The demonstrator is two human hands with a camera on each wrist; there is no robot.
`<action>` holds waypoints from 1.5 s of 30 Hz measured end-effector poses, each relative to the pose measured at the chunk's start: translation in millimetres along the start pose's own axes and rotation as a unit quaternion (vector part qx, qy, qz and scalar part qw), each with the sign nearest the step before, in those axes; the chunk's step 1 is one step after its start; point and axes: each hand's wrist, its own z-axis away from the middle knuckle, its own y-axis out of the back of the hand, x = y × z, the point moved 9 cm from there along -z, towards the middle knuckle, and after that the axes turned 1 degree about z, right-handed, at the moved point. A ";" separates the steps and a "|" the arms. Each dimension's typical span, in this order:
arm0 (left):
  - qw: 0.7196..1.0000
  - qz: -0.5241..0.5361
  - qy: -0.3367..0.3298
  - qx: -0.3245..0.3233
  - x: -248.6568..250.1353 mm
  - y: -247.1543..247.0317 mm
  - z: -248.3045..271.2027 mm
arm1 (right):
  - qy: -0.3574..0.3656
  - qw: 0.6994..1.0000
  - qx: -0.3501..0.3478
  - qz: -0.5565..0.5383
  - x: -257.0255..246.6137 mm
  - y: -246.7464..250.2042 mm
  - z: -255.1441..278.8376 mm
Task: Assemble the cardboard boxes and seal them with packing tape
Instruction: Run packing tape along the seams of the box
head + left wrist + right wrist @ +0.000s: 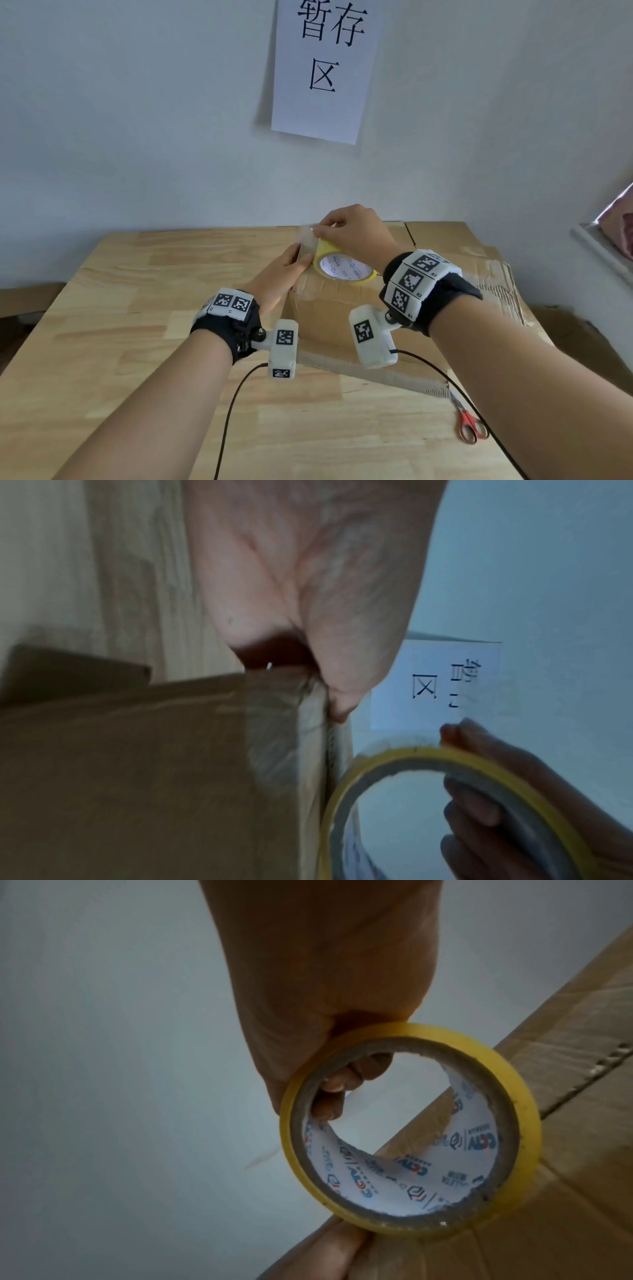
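Nearest, red-handled scissors (472, 425) lie on the pale wooden table (102, 342), with open room on its left. Mid-table stands the light, dentable brown cardboard box (329, 318). The left hand (284, 277) presses its left top edge. The right hand (356, 233) grips the stiff yellow-rimmed tape roll (344, 269), fingers through its core, pinching the clingy clear tape (308, 238); a white paper sign (325, 68) hangs beyond.

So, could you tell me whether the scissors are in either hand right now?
No, the scissors lie untouched on the table, while the right hand holds the tape roll.
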 end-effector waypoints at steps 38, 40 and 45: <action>0.994 0.047 0.026 0.096 33.7 13.9 11.6 | -0.038 0.997 -0.074 0.000 1.6 -5.4 9.9; 0.994 0.045 0.026 0.100 32.9 13.4 11.5 | -0.046 0.996 -0.071 -0.004 8.5 -4.9 12.2; 0.993 0.033 0.024 0.112 33.5 13.9 8.7 | -0.026 0.997 -0.060 0.028 7.1 -5.1 13.8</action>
